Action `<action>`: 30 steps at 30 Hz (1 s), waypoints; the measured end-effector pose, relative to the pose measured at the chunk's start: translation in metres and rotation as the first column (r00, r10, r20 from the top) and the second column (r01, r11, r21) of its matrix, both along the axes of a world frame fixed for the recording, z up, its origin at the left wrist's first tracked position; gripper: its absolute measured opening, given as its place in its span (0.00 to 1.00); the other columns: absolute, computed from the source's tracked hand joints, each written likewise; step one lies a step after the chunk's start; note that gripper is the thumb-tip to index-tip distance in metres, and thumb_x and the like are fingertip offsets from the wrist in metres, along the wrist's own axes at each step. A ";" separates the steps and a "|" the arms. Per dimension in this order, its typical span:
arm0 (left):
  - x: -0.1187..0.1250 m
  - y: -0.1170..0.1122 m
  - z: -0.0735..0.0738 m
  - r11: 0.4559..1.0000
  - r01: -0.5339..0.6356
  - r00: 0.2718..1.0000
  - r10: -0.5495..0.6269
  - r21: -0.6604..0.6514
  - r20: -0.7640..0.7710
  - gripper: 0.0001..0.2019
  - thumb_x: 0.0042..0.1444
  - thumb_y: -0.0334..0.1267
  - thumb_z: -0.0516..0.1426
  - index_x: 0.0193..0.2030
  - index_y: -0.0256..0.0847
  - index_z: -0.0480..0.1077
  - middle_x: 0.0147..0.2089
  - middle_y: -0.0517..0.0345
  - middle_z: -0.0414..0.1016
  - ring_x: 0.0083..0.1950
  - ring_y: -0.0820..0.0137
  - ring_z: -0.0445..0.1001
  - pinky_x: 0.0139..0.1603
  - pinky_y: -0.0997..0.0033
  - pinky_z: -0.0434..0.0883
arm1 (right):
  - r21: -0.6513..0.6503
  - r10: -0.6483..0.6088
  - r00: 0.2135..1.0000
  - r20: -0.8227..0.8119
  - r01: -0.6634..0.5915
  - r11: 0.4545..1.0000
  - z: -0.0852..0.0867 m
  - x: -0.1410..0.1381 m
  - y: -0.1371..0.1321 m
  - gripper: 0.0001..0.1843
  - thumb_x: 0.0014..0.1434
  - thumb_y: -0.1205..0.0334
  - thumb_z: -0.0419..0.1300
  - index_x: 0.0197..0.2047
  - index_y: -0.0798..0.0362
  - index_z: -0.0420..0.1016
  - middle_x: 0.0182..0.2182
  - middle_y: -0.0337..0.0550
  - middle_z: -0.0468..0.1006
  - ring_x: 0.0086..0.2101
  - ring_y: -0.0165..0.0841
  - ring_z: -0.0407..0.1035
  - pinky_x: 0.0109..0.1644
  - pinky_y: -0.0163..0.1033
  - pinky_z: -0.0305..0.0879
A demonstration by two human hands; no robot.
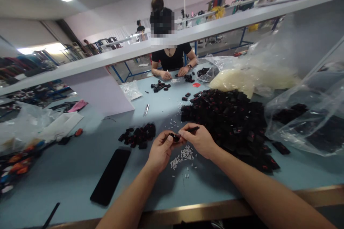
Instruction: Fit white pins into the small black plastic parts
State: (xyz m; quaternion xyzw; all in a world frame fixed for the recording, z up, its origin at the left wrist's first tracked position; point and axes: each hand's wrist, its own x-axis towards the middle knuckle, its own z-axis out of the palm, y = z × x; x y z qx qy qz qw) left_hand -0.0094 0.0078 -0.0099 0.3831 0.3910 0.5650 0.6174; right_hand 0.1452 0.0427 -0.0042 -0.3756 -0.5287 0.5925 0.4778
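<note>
While a co-worker sits at similar parts beyond the big heap of black pieces, a person at a pale blue table holds a small black piece between the fingertips. The left hand is closed narrowly on the piece, thumb and forefinger clamping it. The right hand meets it from the heap side, thumb tip apparently touching the piece and fingers closed on a thin black tool held just beside it.

The piece hangs just above the table, close to the left of the heap's near edge, over a scatter of small white pellets. Judging by its size and look, it is light and rigid, probably moulded plastic, with smooth faces that could slip. It is best pinched by its short edges with fingertips, since little else fits around it. Whether it is fragile cannot be told.

Left of the heap lies a smaller pile of black pieces, and further left and nearer the person a dark phone lies flat. Right of the heap slump clear plastic bags; behind the heap sits a bag of pale material.
</note>
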 end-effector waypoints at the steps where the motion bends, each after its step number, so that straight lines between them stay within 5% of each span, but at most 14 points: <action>1: 0.000 0.000 0.001 1.000 0.001 1.000 -0.001 0.001 0.001 0.12 0.49 0.43 0.66 0.35 0.38 0.73 0.35 0.53 0.78 0.39 0.64 0.77 0.44 0.60 0.74 | -0.005 -0.002 1.000 -0.015 0.002 1.000 0.000 0.000 0.000 0.08 0.51 0.58 0.64 0.27 0.55 0.76 0.21 0.39 0.76 0.25 0.31 0.69 0.32 0.38 0.66; 8: -0.002 0.000 0.002 1.000 0.030 1.000 -0.030 -0.008 0.007 0.12 0.51 0.43 0.65 0.36 0.38 0.73 0.37 0.52 0.79 0.42 0.63 0.78 0.46 0.62 0.74 | -0.032 -0.016 0.989 -0.147 0.011 0.999 -0.002 -0.001 -0.002 0.12 0.52 0.54 0.65 0.29 0.55 0.76 0.22 0.41 0.78 0.25 0.32 0.70 0.33 0.38 0.67; 30: 0.000 -0.002 -0.003 0.999 0.045 0.998 -0.044 -0.013 0.053 0.11 0.51 0.41 0.65 0.37 0.38 0.73 0.36 0.55 0.78 0.41 0.67 0.77 0.46 0.64 0.73 | 0.040 -0.006 1.000 0.009 0.005 0.999 0.001 0.002 -0.002 0.08 0.53 0.58 0.62 0.28 0.55 0.76 0.22 0.39 0.77 0.25 0.31 0.70 0.32 0.36 0.66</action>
